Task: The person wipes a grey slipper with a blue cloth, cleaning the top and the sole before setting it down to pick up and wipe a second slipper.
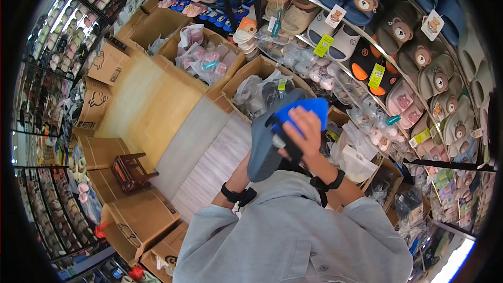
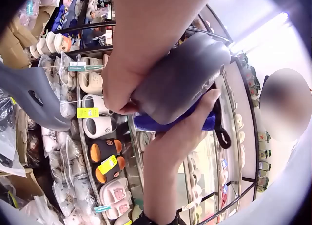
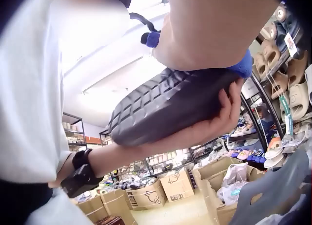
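Observation:
In the head view a grey shoe [image 1: 262, 149] with a blue part [image 1: 317, 111] is held before the chest. My right hand [image 1: 305, 135] lies across it, fingers spread. The left wrist view shows that hand [image 2: 170, 142] gripping the blue part [image 2: 151, 122], its thumb near the grey side [image 2: 183, 81]. My left hand [image 2: 119, 86] is there at the shoe's other end. From the right wrist view, the dark blocky sole [image 3: 156, 101] rests along my left hand [image 3: 214, 125], whose fingertips curl up around it. The head view mostly hides the left hand.
Open cartons with bagged shoes [image 1: 207, 63] stand ahead. A wooden stool [image 1: 128, 173] is at the left, near more cartons [image 1: 139, 215]. Racks of slippers [image 1: 401, 29] run along the right. A grey plastic piece with a slot [image 3: 273, 191] is below the hands.

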`<state>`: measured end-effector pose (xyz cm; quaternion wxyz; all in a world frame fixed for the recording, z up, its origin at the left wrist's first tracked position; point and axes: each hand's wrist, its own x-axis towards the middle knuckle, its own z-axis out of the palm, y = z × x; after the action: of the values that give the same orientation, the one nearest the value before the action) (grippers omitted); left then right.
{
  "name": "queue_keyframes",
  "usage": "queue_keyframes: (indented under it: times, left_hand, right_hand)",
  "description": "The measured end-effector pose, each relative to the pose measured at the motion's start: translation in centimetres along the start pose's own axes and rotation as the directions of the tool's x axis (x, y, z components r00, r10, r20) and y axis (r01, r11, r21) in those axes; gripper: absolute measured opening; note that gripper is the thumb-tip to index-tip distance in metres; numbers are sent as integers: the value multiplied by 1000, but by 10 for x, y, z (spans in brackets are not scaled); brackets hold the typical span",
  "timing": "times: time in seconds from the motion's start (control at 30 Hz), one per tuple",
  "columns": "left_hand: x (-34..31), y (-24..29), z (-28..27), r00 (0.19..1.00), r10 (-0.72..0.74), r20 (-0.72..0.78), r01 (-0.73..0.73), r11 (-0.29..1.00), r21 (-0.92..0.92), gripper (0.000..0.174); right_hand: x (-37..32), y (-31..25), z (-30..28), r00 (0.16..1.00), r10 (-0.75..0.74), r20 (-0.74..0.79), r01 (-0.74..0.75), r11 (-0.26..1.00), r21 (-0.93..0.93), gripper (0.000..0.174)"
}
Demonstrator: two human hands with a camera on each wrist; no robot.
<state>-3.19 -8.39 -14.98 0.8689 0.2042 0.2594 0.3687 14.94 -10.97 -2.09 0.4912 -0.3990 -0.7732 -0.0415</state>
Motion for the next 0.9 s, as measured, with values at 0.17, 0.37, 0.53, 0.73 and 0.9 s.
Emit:
queue_keyframes:
  times: [0.17,0.37,0.53,0.73,0.9]
  left_hand:
    - [-13,15,32,994,-28,-108,36,997,71,51]
    - [-18,15,53,981,13,-192,15,990,140,51]
    - [-15,10,70,968,73,-239,-21,977,214,52]
    - [-16,3,88,950,125,-287,-28,947,320,53]
    - [-23,4,106,937,173,-304,16,846,532,53]
  right_hand:
    - [-13,-17,-9,834,-474,284,448,881,153,44]
    - [-20,33,-33,850,-493,186,492,869,56,46]
    - [-40,84,-38,981,-161,110,139,973,183,43]
    - [-19,87,-32,980,198,-17,-176,906,386,58]
    - [-4,69,-39,831,546,108,-511,670,538,55]
